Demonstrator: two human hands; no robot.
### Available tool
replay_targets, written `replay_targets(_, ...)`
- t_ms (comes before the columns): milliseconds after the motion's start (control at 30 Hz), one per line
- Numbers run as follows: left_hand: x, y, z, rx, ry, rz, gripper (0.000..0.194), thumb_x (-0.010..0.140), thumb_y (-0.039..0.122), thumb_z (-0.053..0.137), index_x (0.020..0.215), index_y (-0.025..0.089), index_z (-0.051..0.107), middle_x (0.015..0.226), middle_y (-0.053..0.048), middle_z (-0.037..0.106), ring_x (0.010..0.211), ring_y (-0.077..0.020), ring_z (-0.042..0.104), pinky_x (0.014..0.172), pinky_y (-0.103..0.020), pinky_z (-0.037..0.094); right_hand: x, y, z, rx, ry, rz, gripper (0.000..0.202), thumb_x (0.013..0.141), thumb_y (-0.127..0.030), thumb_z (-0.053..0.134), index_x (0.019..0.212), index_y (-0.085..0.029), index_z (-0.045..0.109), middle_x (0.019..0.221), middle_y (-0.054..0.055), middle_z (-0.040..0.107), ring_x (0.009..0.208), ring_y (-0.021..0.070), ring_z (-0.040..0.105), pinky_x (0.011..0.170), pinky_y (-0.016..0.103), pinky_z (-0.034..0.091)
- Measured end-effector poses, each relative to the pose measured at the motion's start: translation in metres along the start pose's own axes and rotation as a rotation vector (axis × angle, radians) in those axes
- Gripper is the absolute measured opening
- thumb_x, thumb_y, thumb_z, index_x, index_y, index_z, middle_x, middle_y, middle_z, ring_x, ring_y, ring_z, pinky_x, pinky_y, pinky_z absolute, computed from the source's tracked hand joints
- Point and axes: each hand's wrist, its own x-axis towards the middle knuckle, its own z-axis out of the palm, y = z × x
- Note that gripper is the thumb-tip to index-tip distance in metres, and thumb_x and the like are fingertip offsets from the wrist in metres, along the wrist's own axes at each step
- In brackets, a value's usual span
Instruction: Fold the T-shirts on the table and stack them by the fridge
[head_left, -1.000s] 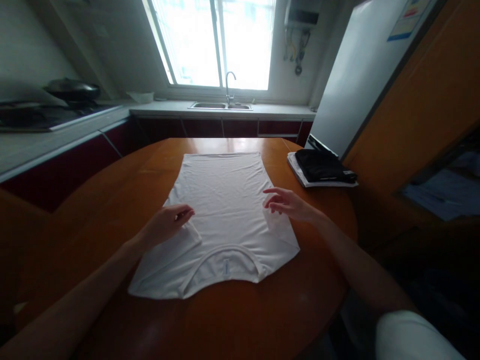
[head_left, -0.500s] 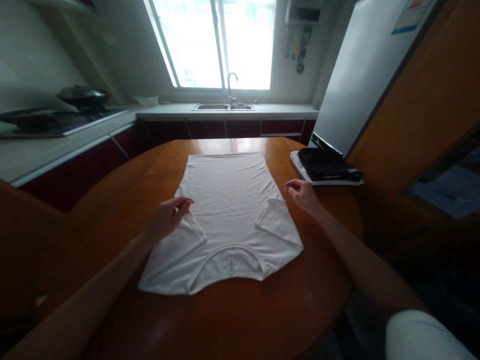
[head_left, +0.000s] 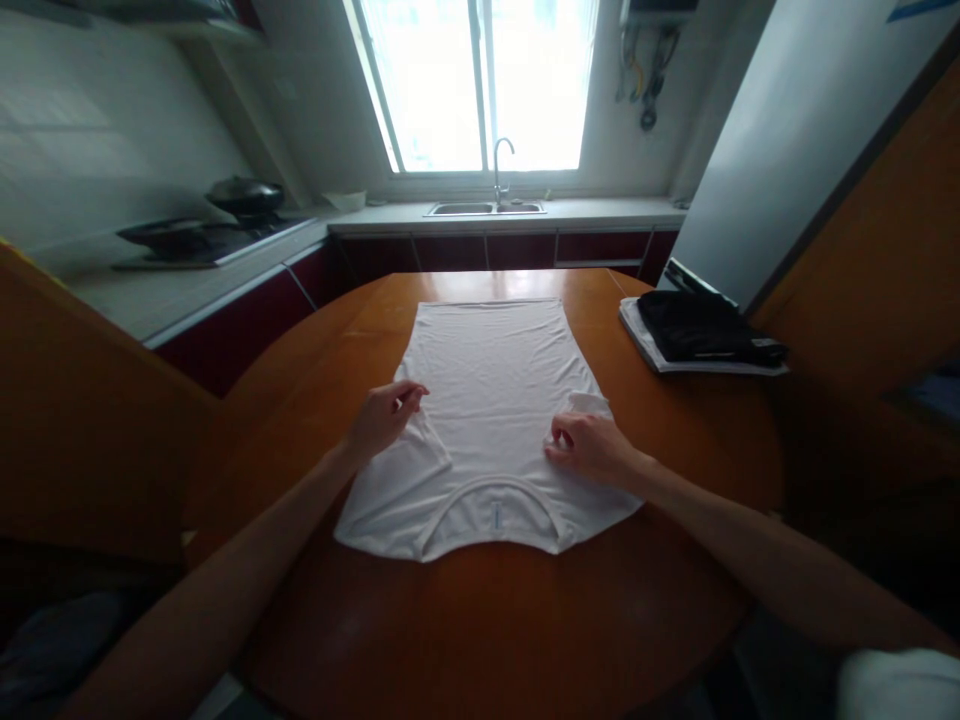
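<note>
A white T-shirt (head_left: 495, 370) lies flat, its hem toward the window and its neckline (head_left: 497, 510) toward me. Both of its short sleeves are folded inward over the body. At the left sleeve's upper edge, my left hand (head_left: 382, 420) has its fingers curled and the tips close together, with no cloth visible between them. My right hand (head_left: 592, 448) rests on the right sleeve (head_left: 589, 403), fingers bent and pinching at its cuff. That hand covers part of the cuff.
The shirt lies on a round wooden table (head_left: 495, 630). A folded black garment (head_left: 705, 328) sits on white items at the right. Beyond are a counter with a sink (head_left: 484, 209), a stove with a lidded pan (head_left: 244, 195), and a refrigerator (head_left: 810, 130).
My right hand has moved from beside the shirt's right edge onto the right sleeve. My left hand stays by the left sleeve. The view has turned slightly left.
</note>
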Motion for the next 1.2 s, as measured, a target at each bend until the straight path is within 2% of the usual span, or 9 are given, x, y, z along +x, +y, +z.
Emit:
replay_targets(233,0.000,0.011,-0.006,-0.005,0.004,-0.008,0.040,0.092,0.048,0.050,0.092,0.016,0.073,0.069,-0.002,0.070,0.051,-0.0121,0.054,0.050,-0.021,0.039,0.000,-0.005,-0.001,0.018,0.052,-0.045,0.013,0.091,-0.020,0.057,0.079,-0.021,0.063,0.077,0.003,0.068,0.071,0.0160,0.059,0.065,0.027,0.033)
replay_targets(400,0.001,0.008,-0.004,-0.012,-0.005,-0.017,0.041,0.091,0.049,0.050,0.092,0.016,0.073,0.067,-0.001,0.069,0.049,-0.0120,0.053,0.049,-0.021,0.038,0.000,-0.004,-0.003,0.132,-0.007,-0.128,0.013,0.094,-0.028,0.060,0.088,-0.020,0.068,0.081,0.003,0.068,0.072,0.0152,0.058,0.066,0.026,0.037)
replay_targets(467,0.001,0.006,-0.004,-0.010,-0.009,-0.018,0.041,0.091,0.050,0.050,0.092,0.016,0.074,0.067,-0.001,0.069,0.048,-0.0118,0.052,0.049,-0.021,0.038,0.003,0.003,-0.003,0.149,0.033,-0.115,0.016,0.097,-0.028,0.057,0.090,-0.020,0.069,0.086,0.004,0.069,0.076,0.0159,0.060,0.070,0.026,0.040)
replay_targets(567,0.000,0.004,-0.003,-0.009,-0.006,-0.026,0.041,0.092,0.050,0.051,0.094,0.016,0.074,0.068,-0.001,0.070,0.049,-0.0119,0.053,0.049,-0.021,0.038,0.013,0.022,-0.006,0.121,0.187,-0.029,0.019,0.098,-0.022,0.053,0.099,-0.019,0.071,0.097,0.007,0.071,0.088,0.0182,0.062,0.081,0.028,0.043)
replay_targets(633,0.000,0.004,-0.003,-0.003,-0.006,-0.032,0.042,0.092,0.050,0.050,0.095,0.016,0.074,0.068,-0.002,0.070,0.048,-0.0118,0.052,0.048,-0.021,0.038,0.022,0.037,-0.009,0.042,0.266,0.079,0.020,0.098,-0.027,0.055,0.101,-0.019,0.072,0.102,0.009,0.071,0.097,0.0218,0.062,0.088,0.032,0.042)
replay_targets(733,0.001,0.005,-0.002,0.004,-0.018,-0.023,0.042,0.091,0.050,0.050,0.094,0.015,0.074,0.068,-0.002,0.070,0.048,-0.0119,0.052,0.049,-0.022,0.038,0.036,0.057,-0.011,-0.069,0.250,0.197,0.028,0.096,-0.042,0.059,0.090,-0.019,0.074,0.101,0.011,0.072,0.101,0.0266,0.061,0.091,0.038,0.039)
replay_targets(867,0.001,0.005,0.000,0.004,-0.031,-0.009,0.042,0.091,0.051,0.050,0.093,0.016,0.074,0.067,-0.002,0.070,0.050,-0.0128,0.055,0.050,-0.022,0.040,0.048,0.070,-0.009,0.040,0.144,0.154,0.024,0.091,-0.041,0.066,0.082,-0.019,0.073,0.086,0.006,0.074,0.089,0.0224,0.064,0.088,0.037,0.039)
replay_targets(1067,0.001,0.005,-0.001,-0.013,-0.020,-0.018,0.041,0.092,0.050,0.050,0.093,0.016,0.074,0.068,-0.002,0.070,0.057,-0.0145,0.060,0.054,-0.021,0.043,0.052,0.075,-0.006,0.426,0.229,0.017,0.012,0.084,-0.029,0.066,0.085,-0.017,0.070,0.084,0.004,0.074,0.079,0.0182,0.065,0.077,0.029,0.047)
replay_targets(1200,0.001,0.005,-0.001,-0.024,-0.052,-0.020,0.044,0.092,0.052,0.050,0.094,0.015,0.074,0.067,-0.002,0.069,0.052,-0.0136,0.058,0.051,-0.022,0.042,0.050,0.073,-0.005,0.278,0.255,0.074,0.016,0.083,-0.027,0.069,0.097,-0.019,0.071,0.095,0.005,0.074,0.092,0.0216,0.066,0.089,0.036,0.046)
